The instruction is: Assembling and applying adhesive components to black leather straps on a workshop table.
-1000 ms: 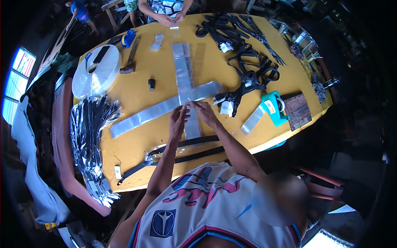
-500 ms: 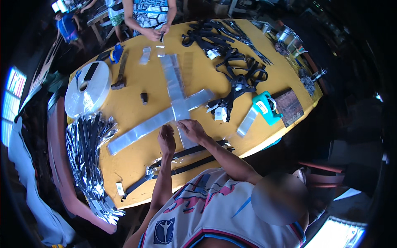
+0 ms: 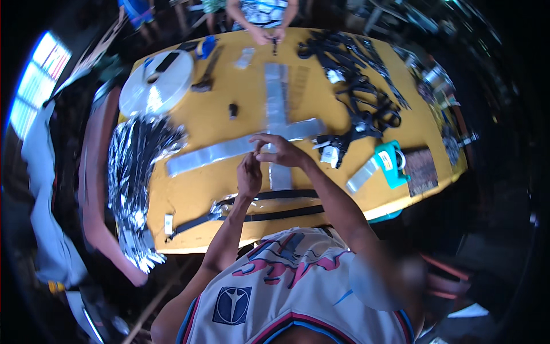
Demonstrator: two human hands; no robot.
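My left hand (image 3: 250,176) is raised over the yellow table, its fingers curled closed; whatever they hold is too small to make out. Just beside it, my right hand (image 3: 282,153) has its index finger arched and thumb apart, the thumb close to the left fingertips. Nothing clearly shows in the right hand. Beneath both hands lie clear plastic strips: a long one (image 3: 209,157) slanting left to right and another (image 3: 276,86) crossing it. Closer to my body, a black strap (image 3: 281,217) in clear wrapping lies along the table, a white tag (image 3: 168,223) at its left end.
A white reel (image 3: 157,94), a hammer (image 3: 207,71) and a bundle of plastic-wrapped black straps (image 3: 134,178) occupy the left side. Black harness straps (image 3: 366,109), a teal tape dispenser (image 3: 391,166) and a dark board (image 3: 421,172) lie right. Across the table, a co-worker's hands (image 3: 269,37) handle a small black piece.
My view has shifted, so the table sits differently in it. My hands have come together at the fingertips, and the right index finger and thumb have spread apart.
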